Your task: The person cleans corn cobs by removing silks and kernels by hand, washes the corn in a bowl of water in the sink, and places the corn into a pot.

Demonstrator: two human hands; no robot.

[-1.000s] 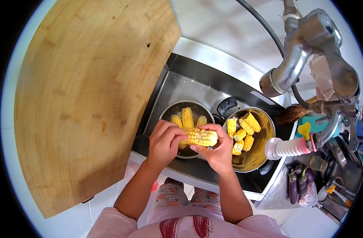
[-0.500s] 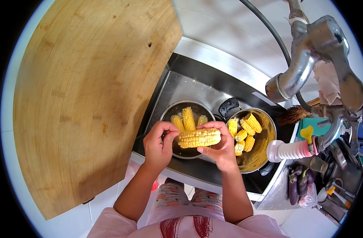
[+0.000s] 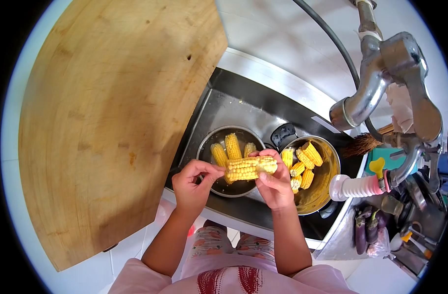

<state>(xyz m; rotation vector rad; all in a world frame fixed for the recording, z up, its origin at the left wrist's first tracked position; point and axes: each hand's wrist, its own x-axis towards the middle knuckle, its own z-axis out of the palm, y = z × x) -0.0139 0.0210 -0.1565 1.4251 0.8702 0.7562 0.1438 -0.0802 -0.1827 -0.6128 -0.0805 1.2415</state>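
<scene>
My right hand is closed around an ear of corn, which lies level above a round metal bowl. At the ear's left end is my left hand, thumb and forefinger pinched together; whatever sits between the fingertips is too small to make out. Several ears of corn rest in the bowl below, partly hidden by my hands. Beside my right hand stands a metal pot with several short corn pieces in it.
Bowl and pot stand in a dark sink. A large wooden board covers the left side. The metal faucet juts in at right, above a ribbed pink-and-white hose end. Eggplants lie beyond the sink's right edge.
The held ear has shifted slightly right and turned in my right hand, showing a paler end. My left hand has drawn a little left and down, its fingertips still pinched.
</scene>
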